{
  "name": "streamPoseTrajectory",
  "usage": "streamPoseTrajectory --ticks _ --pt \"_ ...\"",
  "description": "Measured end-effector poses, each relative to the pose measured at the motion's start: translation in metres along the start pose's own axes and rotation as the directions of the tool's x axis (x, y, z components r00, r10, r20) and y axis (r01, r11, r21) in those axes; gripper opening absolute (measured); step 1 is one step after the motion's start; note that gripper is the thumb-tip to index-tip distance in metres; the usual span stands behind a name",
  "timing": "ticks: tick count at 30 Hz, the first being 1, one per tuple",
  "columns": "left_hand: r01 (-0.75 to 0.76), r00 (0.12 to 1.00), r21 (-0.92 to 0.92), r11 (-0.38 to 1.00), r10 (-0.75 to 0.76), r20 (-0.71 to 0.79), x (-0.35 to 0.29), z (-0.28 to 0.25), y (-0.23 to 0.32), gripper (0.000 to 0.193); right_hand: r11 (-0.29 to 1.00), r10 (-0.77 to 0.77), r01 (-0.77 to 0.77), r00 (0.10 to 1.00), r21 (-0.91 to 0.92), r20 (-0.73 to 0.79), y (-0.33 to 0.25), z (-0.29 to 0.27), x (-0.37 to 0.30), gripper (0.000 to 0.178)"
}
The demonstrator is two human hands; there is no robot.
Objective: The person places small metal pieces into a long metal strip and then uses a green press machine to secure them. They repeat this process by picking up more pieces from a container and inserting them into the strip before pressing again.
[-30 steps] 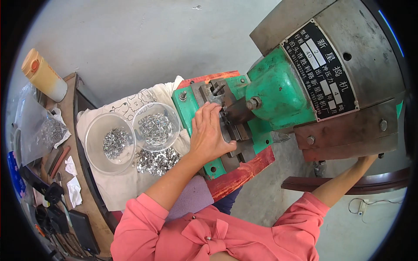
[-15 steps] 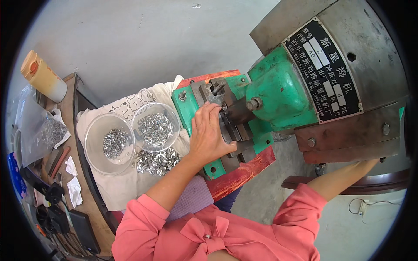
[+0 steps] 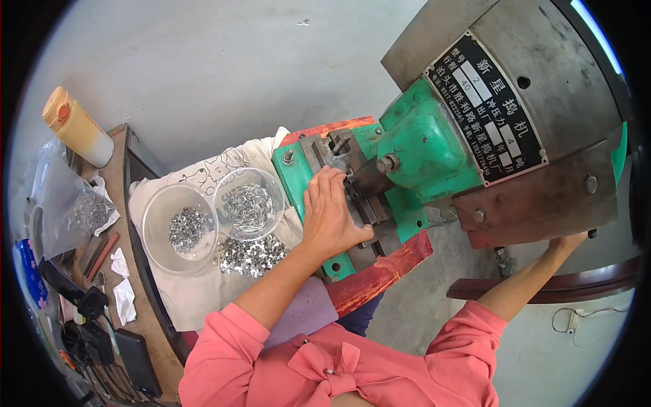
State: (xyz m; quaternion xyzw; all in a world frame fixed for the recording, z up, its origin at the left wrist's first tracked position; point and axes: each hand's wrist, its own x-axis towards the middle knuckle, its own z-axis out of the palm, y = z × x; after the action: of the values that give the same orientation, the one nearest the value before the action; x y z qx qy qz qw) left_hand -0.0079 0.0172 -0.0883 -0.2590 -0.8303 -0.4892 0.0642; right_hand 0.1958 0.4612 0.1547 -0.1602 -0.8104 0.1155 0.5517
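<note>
Head view. Compared with the preceding instants, only the framing is seen to have shifted slightly, probably through head movement; the left hand (image 3: 331, 216) is kept at the metal die (image 3: 368, 211), and no clear travel of the dark punch (image 3: 371, 179) is seen. The work is therefore judged to stand at the same step. The die is mounted on the green bed (image 3: 337, 266) of the press (image 3: 427, 146), directly in front of the person. Its long axis is slanted from upper left, the far end, to lower right, the near end; the punch is pointed down and leftward toward it. The left fingers (image 3: 328, 184) are bent close together over the die, with the thumb spread apart; whether a small piece is pinched cannot be told. The right hand (image 3: 573, 241) is largely hidden behind the reddish plate (image 3: 532, 210), so its grip cannot be told. Beside the bed, two clear tubs (image 3: 160, 211) of small metal parts and a loose heap (image 3: 251, 257) are set on pale cloth (image 3: 178, 296).
</note>
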Motion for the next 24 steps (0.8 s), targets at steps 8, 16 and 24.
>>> streamPoseTrajectory --ticks 8,16,24 --pt "-0.066 0.998 -0.052 0.996 0.067 0.019 -0.040 -0.010 0.010 0.096 0.998 -0.056 0.055 0.998 0.028 0.038 -0.055 0.002 0.030 0.050" --pt "-0.084 0.994 -0.071 0.994 0.088 0.066 -0.055 -0.014 0.017 0.097 0.995 -0.088 0.088 0.996 0.054 -0.010 -0.052 0.009 0.009 0.050" --pt "-0.103 0.991 -0.067 0.992 0.108 0.077 -0.060 -0.011 0.015 0.099 0.980 -0.014 0.050 0.983 0.190 -0.183 -0.040 0.036 -0.044 0.050"
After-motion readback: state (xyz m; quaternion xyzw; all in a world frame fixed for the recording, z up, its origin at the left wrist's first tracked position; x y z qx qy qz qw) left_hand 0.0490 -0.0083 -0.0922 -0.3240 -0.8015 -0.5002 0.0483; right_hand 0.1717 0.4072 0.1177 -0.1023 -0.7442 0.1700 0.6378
